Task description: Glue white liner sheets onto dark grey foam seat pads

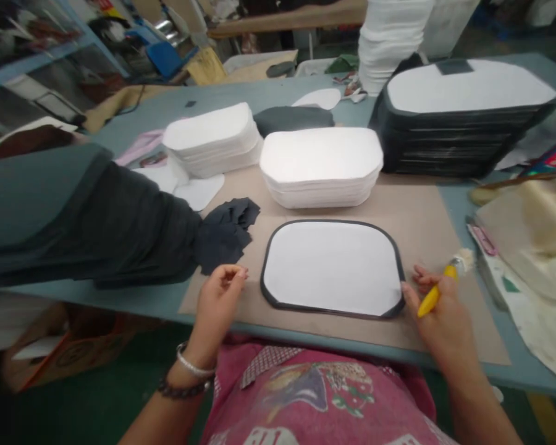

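Blue-green tabletop [167, 108], flat brown board [429, 213] laid along its near edge. Green floor [134, 377] below; open orange-brown cardboard box [69, 355] under the near left corner. Workshop behind: blue chair [162, 59] past the far left corner, another brown-topped bench [287, 17] beyond the far edge.

White rounded-corner panel with black border [331, 266] lies flat on the board, close to the tabletop's near edge, long side parallel to it. White face looks smooth and matte; black rim wraps all round, folded at the corners.

Right hand [445, 318] is closed on a yellow-handled brush with pale bristles [433, 300], bristles pointing away from the near edge. Its thumb is at the panel's right side; can't tell if it touches. Left hand [220, 293] is off the panel's left side, thumb and forefinger together; can't tell if anything thin is between them.

Stacks: dark grey sheets with soft, uneven edges [41, 198] at the left edge, crumpled dark scraps [225, 238] beside them. Two white stacks of clipped-corner sheets [322, 157] mid-tabletop. Black-edged white panels [467, 93] piled towards the far right corner.
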`<action>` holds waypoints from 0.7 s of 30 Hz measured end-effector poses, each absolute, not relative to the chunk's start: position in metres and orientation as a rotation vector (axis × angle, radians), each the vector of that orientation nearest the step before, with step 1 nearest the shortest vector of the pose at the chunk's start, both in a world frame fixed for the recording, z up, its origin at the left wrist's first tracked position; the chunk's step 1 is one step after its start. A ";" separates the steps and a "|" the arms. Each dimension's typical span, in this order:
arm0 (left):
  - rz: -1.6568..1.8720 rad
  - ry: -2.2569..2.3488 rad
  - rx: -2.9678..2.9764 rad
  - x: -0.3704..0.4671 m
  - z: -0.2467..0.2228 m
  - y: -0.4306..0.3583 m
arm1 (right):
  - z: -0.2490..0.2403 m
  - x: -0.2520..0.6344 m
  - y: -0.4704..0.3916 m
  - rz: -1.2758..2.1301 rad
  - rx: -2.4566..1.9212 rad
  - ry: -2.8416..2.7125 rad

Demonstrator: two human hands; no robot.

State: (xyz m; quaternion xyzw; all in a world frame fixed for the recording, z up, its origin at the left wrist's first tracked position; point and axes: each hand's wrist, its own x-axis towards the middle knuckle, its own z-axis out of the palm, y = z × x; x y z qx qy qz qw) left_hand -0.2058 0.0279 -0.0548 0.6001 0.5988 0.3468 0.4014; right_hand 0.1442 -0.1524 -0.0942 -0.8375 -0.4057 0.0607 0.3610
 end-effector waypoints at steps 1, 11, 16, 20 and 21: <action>0.868 1.520 1.473 -0.213 -0.060 0.032 | -0.095 0.148 -0.146 0.153 -2.202 -1.049; 0.698 1.336 1.408 -0.191 -0.083 0.053 | -0.085 0.156 -0.116 0.158 -2.524 -1.076; 0.643 1.320 1.433 -0.190 -0.078 0.058 | -0.078 0.152 -0.115 0.127 -2.613 -1.126; 0.587 1.348 1.471 -0.191 -0.077 0.060 | -0.073 0.152 -0.118 0.132 -2.623 -1.117; 0.572 1.356 1.482 -0.191 -0.078 0.060 | -0.073 0.154 -0.120 0.112 -2.612 -1.125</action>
